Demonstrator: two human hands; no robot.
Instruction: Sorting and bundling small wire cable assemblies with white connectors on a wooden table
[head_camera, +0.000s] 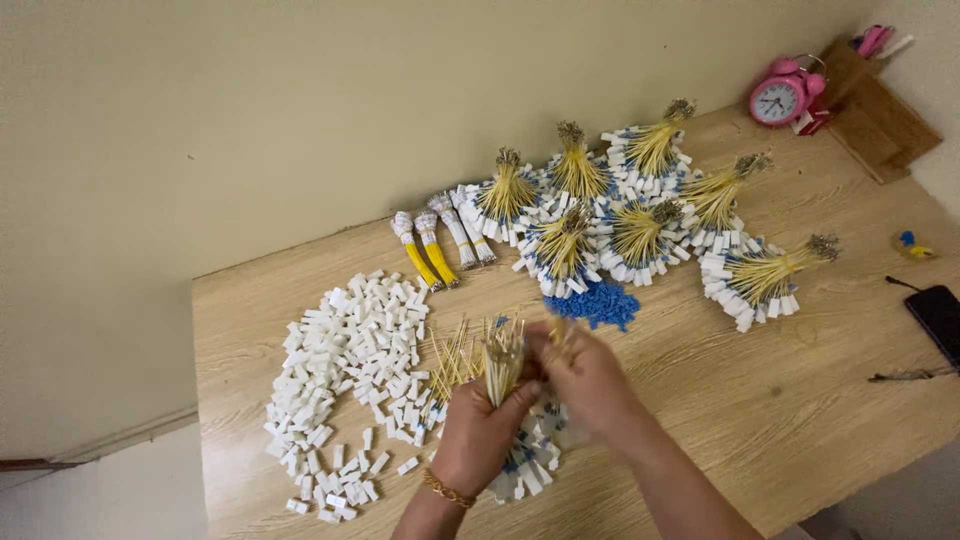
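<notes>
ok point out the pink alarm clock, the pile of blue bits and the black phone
pink alarm clock (781, 98), head view, on its white dial
pile of blue bits (597, 302), head view, middle of the heap
black phone (940, 318), head view, on its dark screen

One screen is present: a dark, switched-off phone (938, 318) lying flat at the right edge of the tabletop (780, 400), rectangular with rounded corners, partly cut off by the frame. A thin dark cord runs to its upper left corner. A pink alarm clock (786, 96) with a round white dial stands at the far right corner, against the wall. No packages, signs or separate labels can be made out elsewhere.
</notes>
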